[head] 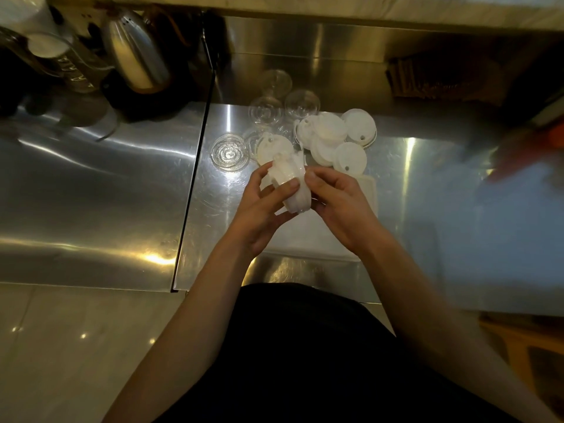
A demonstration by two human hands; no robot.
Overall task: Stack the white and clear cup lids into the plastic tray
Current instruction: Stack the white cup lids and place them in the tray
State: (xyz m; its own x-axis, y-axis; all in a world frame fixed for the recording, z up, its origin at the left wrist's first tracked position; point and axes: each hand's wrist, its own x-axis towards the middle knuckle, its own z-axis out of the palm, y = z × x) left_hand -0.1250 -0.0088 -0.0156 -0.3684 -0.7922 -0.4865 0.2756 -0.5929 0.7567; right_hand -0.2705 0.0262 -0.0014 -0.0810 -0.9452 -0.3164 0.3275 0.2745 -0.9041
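Left hand (259, 209) and right hand (340, 206) clasp a white plastic lid stack (288, 181) — tipped on its side — above the pale plastic tray (314, 242).

Brushed stainless-steel table (91, 193) across the middle, in two sections parted by a dark seam (195, 184), streaked with warm yellowish glare. Behind it a steel backsplash (320, 56), dully reflective, under a pale stone ledge (366, 7). At far left on the table a polished metal kettle (134, 53) on a black base (146, 105), just beside a clear glass jar (52, 53) with printed markings. Pale glossy floor tiles (61, 346) at lower left, dotted with small bright reflections. Right edge blurred: a blue surface (503, 233), something wooden (525, 346) below it.
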